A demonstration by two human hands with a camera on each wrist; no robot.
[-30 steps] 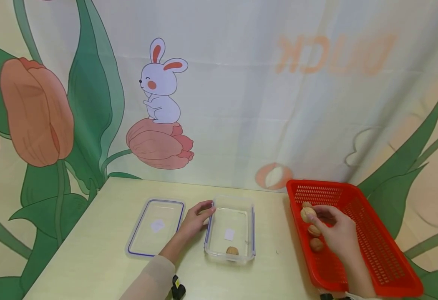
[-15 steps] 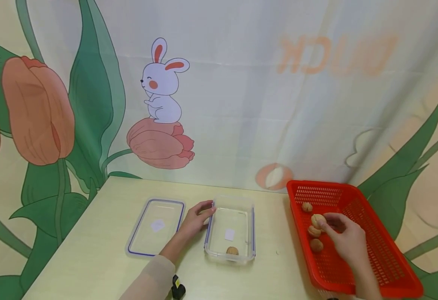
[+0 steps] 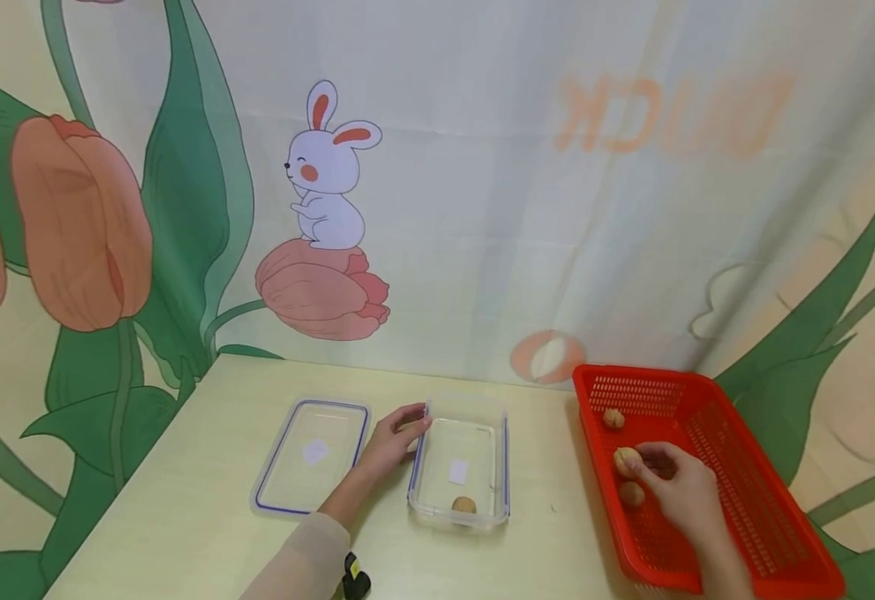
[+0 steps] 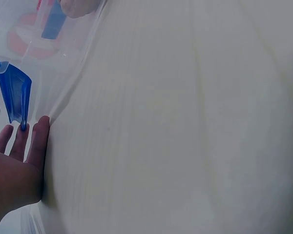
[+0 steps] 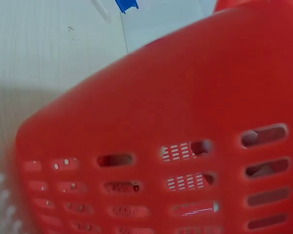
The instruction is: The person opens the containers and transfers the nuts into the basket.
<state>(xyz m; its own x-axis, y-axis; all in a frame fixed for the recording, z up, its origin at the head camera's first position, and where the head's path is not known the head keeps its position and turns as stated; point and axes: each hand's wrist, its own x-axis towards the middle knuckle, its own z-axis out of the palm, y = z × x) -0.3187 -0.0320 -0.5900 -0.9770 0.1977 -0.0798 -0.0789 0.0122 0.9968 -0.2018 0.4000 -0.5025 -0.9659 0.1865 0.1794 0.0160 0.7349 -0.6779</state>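
Observation:
My right hand (image 3: 681,492) is inside the red basket (image 3: 771,450), pinching a pale walnut (image 3: 627,461) between thumb and fingertips. Just below it lies a darker walnut (image 3: 632,494), and another walnut (image 3: 613,418) sits farther back along the basket's left side. My left hand (image 3: 388,446) rests with extended fingers against the left wall of a clear plastic food container (image 3: 497,517). One walnut (image 3: 464,505) lies inside at the container's near end. In the left wrist view, fingertips touch near a blue clip (image 4: 15,95) on its side. The basket wall mostly hides the right hand in the right wrist view.
A clear lid (image 3: 272,492) with a blue seal lies on the pale table (image 3: 542,550), left of the container. Behind the table hangs a printed curtain (image 3: 467,250) with a rabbit and tulips. The basket's raised rim surrounds the right hand.
The right hand first moved right with its walnut, then lowered it leftward over the spot where another walnut showed; that one is now out of sight. The left hand stays put.

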